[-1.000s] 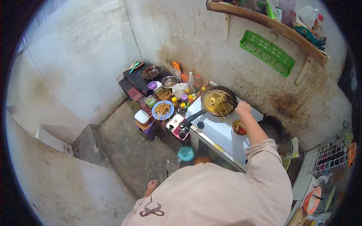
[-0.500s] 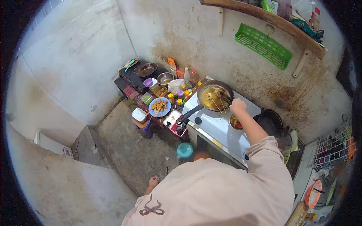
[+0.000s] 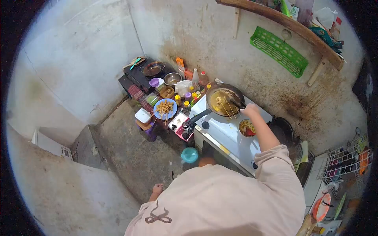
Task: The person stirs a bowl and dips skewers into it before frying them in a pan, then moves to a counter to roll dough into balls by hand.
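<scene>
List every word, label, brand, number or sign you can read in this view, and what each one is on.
None can be read.
Orange packet by the wall: print too small.
White label on the shelf: too small and blurred.
Yellow-capped bottle: no legible label.
Pan and stove: no lettering I can make out.

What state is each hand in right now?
Left hand: low at the person's side, too small to tell open or closed.
Right hand: closed on a dark utensil at the pan.
</scene>
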`<action>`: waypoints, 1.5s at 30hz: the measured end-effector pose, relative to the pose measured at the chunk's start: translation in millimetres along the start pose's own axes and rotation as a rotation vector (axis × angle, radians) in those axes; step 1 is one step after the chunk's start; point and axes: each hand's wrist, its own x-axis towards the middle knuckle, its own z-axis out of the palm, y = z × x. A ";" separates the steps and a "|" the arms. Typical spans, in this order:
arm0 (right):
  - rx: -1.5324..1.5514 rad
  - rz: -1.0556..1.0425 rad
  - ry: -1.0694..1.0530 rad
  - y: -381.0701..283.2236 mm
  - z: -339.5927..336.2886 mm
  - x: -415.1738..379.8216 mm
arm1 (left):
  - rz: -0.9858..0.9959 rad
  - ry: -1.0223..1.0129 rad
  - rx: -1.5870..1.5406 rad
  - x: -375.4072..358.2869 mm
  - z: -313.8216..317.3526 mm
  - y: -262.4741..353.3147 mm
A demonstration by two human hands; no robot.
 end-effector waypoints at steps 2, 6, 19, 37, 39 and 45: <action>-0.020 -0.006 -0.008 -10.2 1.5 -10.2 | 0.048 -0.029 0.058 39.9 9.5 -46.7; -0.045 -0.007 0.039 -18.4 19.2 -3.1 | 0.058 0.010 0.066 3.6 2.4 5.8; -0.103 -0.073 0.126 -9.4 27.6 2.8 | 0.036 0.055 0.091 -7.5 0.5 1.7; 0.010 -0.140 0.119 -25.0 6.4 -42.1 | 0.033 0.062 0.098 -18.3 -4.4 21.2; -0.051 -0.172 0.127 -29.7 20.8 -36.1 | -0.005 0.043 0.075 -17.7 -4.2 10.2; -0.042 -0.203 0.093 -44.4 45.3 -19.0 | -0.090 -0.011 0.019 -13.7 -13.4 -7.1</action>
